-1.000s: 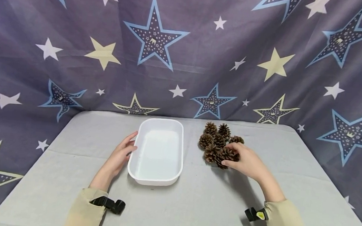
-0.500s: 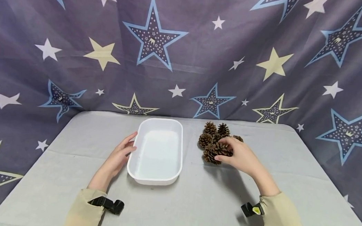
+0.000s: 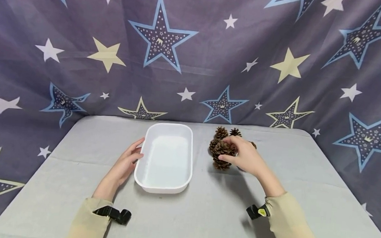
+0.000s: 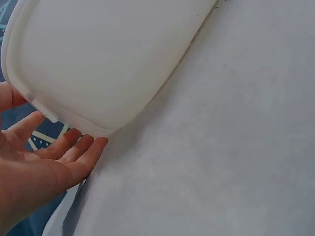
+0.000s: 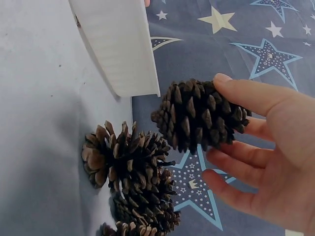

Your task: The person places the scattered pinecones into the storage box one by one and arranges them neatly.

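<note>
My right hand (image 3: 245, 156) holds a brown pine cone (image 5: 199, 115) between thumb and fingers, raised above the other pine cones. In the right wrist view more pine cones (image 5: 125, 157) stand below it on the table, their scales spread. The head view shows the cluster (image 3: 221, 132) partly hidden behind the held cone and the hand. A white rectangular tub (image 3: 162, 190) stands left of the cones. Along its left wall rests my left hand (image 3: 125, 166); the left wrist view has its relaxed fingers (image 4: 93, 152) touching the tub's side and rim.
A pale grey cloth covers the table (image 3: 184, 220). Behind and beside it hangs a dark curtain (image 3: 194, 61) printed with stars. Each wrist wears a black strap with a small camera (image 3: 123, 217).
My right hand has lifted one pine cone from the front of the cluster and carried it left and slightly upward. My left hand and the tub keep their places.
</note>
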